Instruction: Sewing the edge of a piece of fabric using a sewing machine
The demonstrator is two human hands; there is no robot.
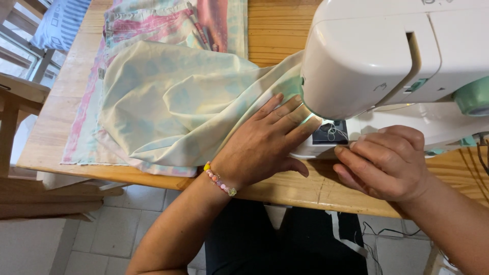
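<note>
Head view, looking down: pale green fabric (178, 102) lies bunched on the tabletop (277, 30) and runs to the right under the head of a white sewing machine (372, 56), its leading edge lost beneath the lit needle area. A loop of thread (333, 131) sits over the dark plate below the needle.

Left hand (262, 145) lies flat on the cloth, fingers spread and extended toward the needle, palm down; this grip is wide open and only presses, clasping nothing. Right hand (387, 163) rests at the front edge of the machine bed, fingers curled loosely inward with tips near the plate; whether this grip pinches thread or cloth cannot be told.

Judged good practice for guiding cloth here: keep the flat hand light so the feed moves the fabric, keep fingertips clear of the needle, and hold the seam edge straight.

A beaded bracelet (220, 182) circles the left wrist. More pink-and-green printed cloth (153, 23) lies further back on the tabletop.
</note>
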